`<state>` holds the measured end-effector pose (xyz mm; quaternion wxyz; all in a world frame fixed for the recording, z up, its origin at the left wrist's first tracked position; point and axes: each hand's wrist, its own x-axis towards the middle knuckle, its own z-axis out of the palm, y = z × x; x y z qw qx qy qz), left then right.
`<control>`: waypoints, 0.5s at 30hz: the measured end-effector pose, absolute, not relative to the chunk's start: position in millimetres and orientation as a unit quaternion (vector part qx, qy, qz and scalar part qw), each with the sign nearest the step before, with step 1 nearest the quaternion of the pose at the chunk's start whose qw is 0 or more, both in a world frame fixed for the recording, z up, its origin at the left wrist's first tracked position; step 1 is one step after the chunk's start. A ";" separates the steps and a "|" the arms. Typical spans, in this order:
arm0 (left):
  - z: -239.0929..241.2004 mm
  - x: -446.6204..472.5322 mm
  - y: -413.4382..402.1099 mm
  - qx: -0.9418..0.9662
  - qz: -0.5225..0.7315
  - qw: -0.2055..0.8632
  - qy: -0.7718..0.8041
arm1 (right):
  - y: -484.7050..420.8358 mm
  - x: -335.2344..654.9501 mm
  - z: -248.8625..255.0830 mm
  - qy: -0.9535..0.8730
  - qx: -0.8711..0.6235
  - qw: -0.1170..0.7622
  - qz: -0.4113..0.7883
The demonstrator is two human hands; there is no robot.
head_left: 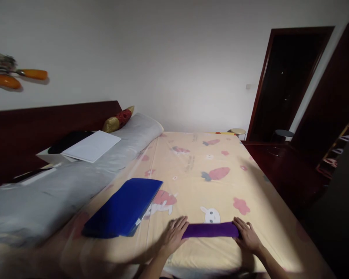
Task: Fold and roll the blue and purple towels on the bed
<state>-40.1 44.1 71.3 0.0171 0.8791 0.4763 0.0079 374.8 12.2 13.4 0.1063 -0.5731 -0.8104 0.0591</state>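
Note:
A narrow strip of folded purple cloth (211, 230) lies crosswise on the bed's printed sheet (197, 252), just below a printed white rabbit face. At the strip's left end is my left hand (176, 233), its fingers together over the fabric and its thumb side along the lower edge. My right hand (247, 234) grips the other end with bent fingers. Between the hands the cloth looks flat and straight. Both ends are partly hidden under my fingers. To the left of my left hand lies a blue plastic folder (123, 207), apart from it.
A grey covered bolster (87, 182) runs along the dark headboard (55, 120). On it rest a white board (93, 146) and a box (50, 155). A red and gold cushion (119, 119) sits farther back. Stools (283, 133) stand beyond the bed near a dark doorway.

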 end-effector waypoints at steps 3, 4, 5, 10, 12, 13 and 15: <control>81.2 -38.1 42.0 0.859 -0.004 0.022 0.511 | 14.0 371.4 27.2 -0.804 -0.585 0.111 0.001; 84.4 -38.0 41.1 0.857 -0.006 0.028 0.515 | 13.5 369.7 31.8 -0.802 -0.585 0.116 -0.016; 87.4 -38.5 40.5 0.856 -0.007 0.034 0.515 | 12.6 368.1 35.9 -0.801 -0.586 0.120 -0.029; 96.6 -46.1 48.1 0.867 -0.014 0.053 0.495 | 11.4 364.4 46.7 -0.797 -0.590 0.120 -0.041; 96.5 -46.3 54.1 0.865 -0.018 0.053 0.498 | 14.2 362.9 46.6 -0.793 -0.595 0.122 -0.049; 95.5 -44.1 56.5 0.861 -0.022 0.052 0.505 | 15.9 360.6 45.7 -0.789 -0.599 0.124 -0.055; 91.5 -34.0 58.2 0.849 -0.028 0.046 0.525 | 18.9 350.6 41.9 -0.782 -0.605 0.130 -0.068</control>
